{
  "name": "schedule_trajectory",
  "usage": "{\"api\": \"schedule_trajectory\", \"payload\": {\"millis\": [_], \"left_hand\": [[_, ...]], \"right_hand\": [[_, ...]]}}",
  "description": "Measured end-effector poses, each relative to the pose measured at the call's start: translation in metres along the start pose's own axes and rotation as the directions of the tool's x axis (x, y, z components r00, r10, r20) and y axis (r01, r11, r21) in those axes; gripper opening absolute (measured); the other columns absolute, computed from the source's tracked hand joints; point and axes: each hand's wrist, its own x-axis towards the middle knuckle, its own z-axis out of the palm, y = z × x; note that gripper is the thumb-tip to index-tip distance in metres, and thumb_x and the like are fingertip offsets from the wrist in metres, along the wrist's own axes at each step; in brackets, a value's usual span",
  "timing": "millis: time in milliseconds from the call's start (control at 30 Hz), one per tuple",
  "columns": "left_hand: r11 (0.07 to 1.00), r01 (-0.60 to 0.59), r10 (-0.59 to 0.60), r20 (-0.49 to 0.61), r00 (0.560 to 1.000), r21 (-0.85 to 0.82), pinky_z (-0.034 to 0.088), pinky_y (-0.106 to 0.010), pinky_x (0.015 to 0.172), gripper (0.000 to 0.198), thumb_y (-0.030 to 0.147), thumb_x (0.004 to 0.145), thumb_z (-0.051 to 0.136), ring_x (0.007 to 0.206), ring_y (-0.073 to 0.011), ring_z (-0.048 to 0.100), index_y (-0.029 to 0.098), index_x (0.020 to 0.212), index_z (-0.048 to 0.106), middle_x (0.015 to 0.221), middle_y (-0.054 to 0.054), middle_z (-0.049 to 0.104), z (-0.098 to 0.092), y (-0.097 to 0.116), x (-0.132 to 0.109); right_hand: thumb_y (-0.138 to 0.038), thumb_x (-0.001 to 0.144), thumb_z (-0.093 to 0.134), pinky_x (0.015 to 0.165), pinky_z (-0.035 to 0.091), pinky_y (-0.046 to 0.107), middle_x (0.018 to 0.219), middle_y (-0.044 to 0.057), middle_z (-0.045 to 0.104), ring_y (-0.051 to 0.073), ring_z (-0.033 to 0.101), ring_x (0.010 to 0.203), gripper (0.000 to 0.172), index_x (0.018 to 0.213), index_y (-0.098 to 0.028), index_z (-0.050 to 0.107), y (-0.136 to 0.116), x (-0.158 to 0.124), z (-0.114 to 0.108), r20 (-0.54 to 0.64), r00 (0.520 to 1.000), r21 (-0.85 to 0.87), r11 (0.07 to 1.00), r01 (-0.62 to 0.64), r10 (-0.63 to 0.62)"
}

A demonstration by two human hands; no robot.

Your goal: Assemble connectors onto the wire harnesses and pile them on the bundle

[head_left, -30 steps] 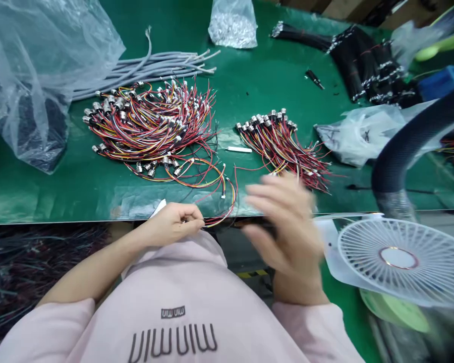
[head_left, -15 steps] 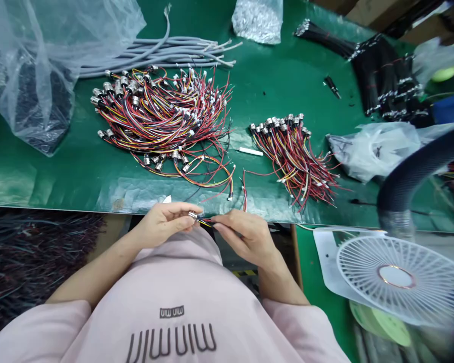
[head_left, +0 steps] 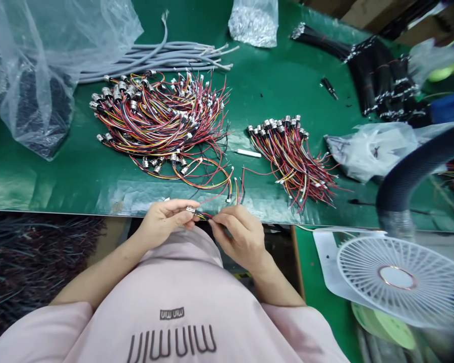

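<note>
Between thumb and fingers, my left hand [head_left: 168, 218] pinches a silver round metal connector [head_left: 190, 209] at the table's front edge. Thin coloured wires [head_left: 202, 216] run from the connector to my right hand [head_left: 239, 233], whose thumb and fingers are closed on them. The wires' far ends, with small white plugs, rest on the table past my right hand. Beyond my hands lies a large pile of wired connectors [head_left: 162, 116]. To the right sits a smaller bundle of the same kind [head_left: 293, 156], its metal ends pointing away from me.
A white pen-like stick [head_left: 248, 153] lies between the piles. Grey cables [head_left: 166, 55] and a clear plastic bag [head_left: 41, 106] are at back left. Black cable bundles [head_left: 374, 75] lie at back right. A white fan [head_left: 397, 277] and a thick black hose [head_left: 419, 166] stand at right.
My right hand has shifted slightly left and up, and its fingers are more curled on the wires. My left hand still holds the connector. The view has tilted slightly.
</note>
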Motion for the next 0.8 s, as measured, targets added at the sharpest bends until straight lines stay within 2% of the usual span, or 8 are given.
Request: {"api": "schedule_trajectory", "payload": {"millis": [133,267,333,400,500,600,700,800], "left_hand": [[0.997,0.04,-0.036,0.068,0.997,-0.06,0.058,-0.027,0.068,0.036,0.038,0.075,0.075,0.069,-0.0164,0.071,0.014,0.102,0.073,0.071,-0.004,0.074,0.001,-0.002,0.001],[0.998,0.035,-0.033,0.049,0.998,-0.042,0.057,-0.027,0.067,0.037,0.039,0.076,0.074,0.068,-0.0163,0.07,0.013,0.102,0.073,0.069,-0.005,0.074,0.001,-0.001,0.002],[0.999,0.026,-0.025,0.031,0.999,-0.028,0.057,-0.026,0.064,0.037,0.04,0.077,0.073,0.063,-0.0143,0.068,0.013,0.102,0.073,0.071,-0.005,0.074,0.0,-0.001,0.002],[0.999,0.016,-0.015,0.019,1.0,-0.032,0.056,-0.025,0.062,0.036,0.042,0.078,0.072,0.059,-0.0127,0.066,0.013,0.1,0.073,0.073,-0.006,0.075,0.0,0.0,0.003],[0.999,0.01,-0.009,0.018,1.0,-0.038,0.055,-0.024,0.059,0.036,0.045,0.078,0.071,0.057,-0.012,0.064,0.013,0.095,0.073,0.069,-0.004,0.073,0.001,0.001,0.005],[1.0,0.011,-0.01,0.041,0.999,-0.008,0.053,-0.025,0.057,0.04,0.051,0.078,0.069,0.055,-0.012,0.063,0.013,0.089,0.072,0.065,-0.004,0.071,0.003,0.003,0.006],[1.0,0.004,-0.005,0.033,0.999,0.019,0.052,-0.024,0.056,0.045,0.057,0.077,0.067,0.054,-0.0121,0.061,0.012,0.081,0.07,0.063,-0.004,0.069,0.004,0.007,0.007],[0.999,-0.004,0.005,-0.012,1.0,0.034,0.05,-0.024,0.054,0.047,0.06,0.078,0.065,0.053,-0.0119,0.059,0.013,0.076,0.067,0.062,-0.004,0.068,0.005,0.01,0.008]], "right_hand": [[-0.012,0.086,0.059,0.062,0.049,0.029,0.077,0.006,0.067,0.017,0.06,0.069,0.009,0.087,-0.02,0.062,0.0,0.002,0.004,-0.003,1.0,0.111,0.994,-0.02,0.021],[-0.015,0.091,0.055,0.067,0.051,0.029,0.081,0.005,0.068,0.016,0.063,0.075,0.011,0.09,-0.021,0.063,0.003,0.006,-0.001,0.045,0.996,0.23,0.97,-0.081,0.073],[-0.022,0.09,0.059,0.069,0.051,0.031,0.084,0.006,0.069,0.018,0.064,0.077,0.006,0.094,-0.02,0.063,0.005,0.008,-0.005,0.058,0.997,0.226,0.972,-0.06,0.048],[-0.027,0.086,0.065,0.07,0.05,0.034,0.086,0.007,0.07,0.02,0.064,0.078,0.013,0.097,-0.02,0.062,0.007,0.009,-0.008,0.059,0.998,0.195,0.981,-0.008,-0.004],[-0.016,0.088,0.06,0.069,0.05,0.033,0.082,0.004,0.069,0.018,0.063,0.075,0.009,0.095,-0.021,0.06,0.009,0.011,-0.01,0.075,0.997,0.229,0.973,0.006,-0.024],[-0.007,0.09,0.047,0.068,0.051,0.029,0.08,0.003,0.066,0.015,0.063,0.075,0.019,0.091,-0.021,0.061,0.012,0.013,-0.011,0.093,0.996,0.305,0.952,-0.035,0.007],[-0.006,0.089,0.043,0.069,0.051,0.03,0.088,0.006,0.065,0.016,0.062,0.081,0.026,0.089,-0.021,0.064,0.014,0.016,-0.014,0.089,0.996,0.248,0.969,-0.014,-0.008],[-0.007,0.086,0.048,0.075,0.052,0.035,0.096,0.007,0.065,0.019,0.062,0.088,0.025,0.093,-0.023,0.066,0.013,0.017,-0.017,0.07,0.997,0.209,0.978,0.008,-0.023]]}}
